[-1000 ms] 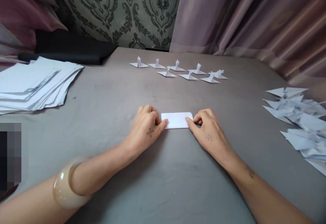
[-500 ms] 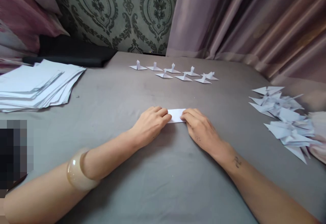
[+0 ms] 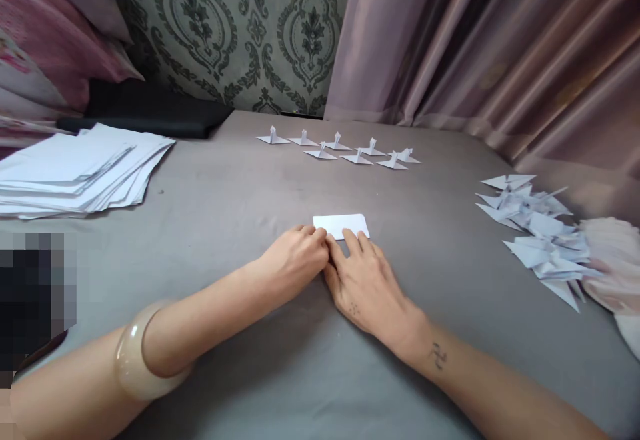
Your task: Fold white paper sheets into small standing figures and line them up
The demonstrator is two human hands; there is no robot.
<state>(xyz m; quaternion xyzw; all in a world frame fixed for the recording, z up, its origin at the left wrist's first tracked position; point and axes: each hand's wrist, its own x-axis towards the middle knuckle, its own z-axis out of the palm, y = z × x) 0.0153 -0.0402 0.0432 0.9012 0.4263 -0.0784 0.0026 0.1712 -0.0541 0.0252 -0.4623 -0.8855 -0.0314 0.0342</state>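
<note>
A small white folded paper [image 3: 339,225] lies flat on the grey cloth in front of me. My left hand [image 3: 303,255] is closed at its near left corner, fingers curled and pinching the edge; the fingertips are partly hidden. Against the near edge rests my right hand [image 3: 366,280], its fingers apart and laid on the paper. The right index finger touches the left fingertips. A pale bangle [image 3: 143,353] circles my left forearm.
Several folded paper birds [image 3: 338,142] stand in two rows at the back. More folded paper pieces [image 3: 543,227] are heaped at the right, beside a pale cloth [image 3: 613,260]. A stack of white sheets [image 3: 85,167] lies at the left, near a black item [image 3: 150,110].
My right hand has moved left from the paper's right end to its near edge, meeting the left hand. The left hand has shifted slightly nearer me, uncovering more paper. The view has shifted slightly.
</note>
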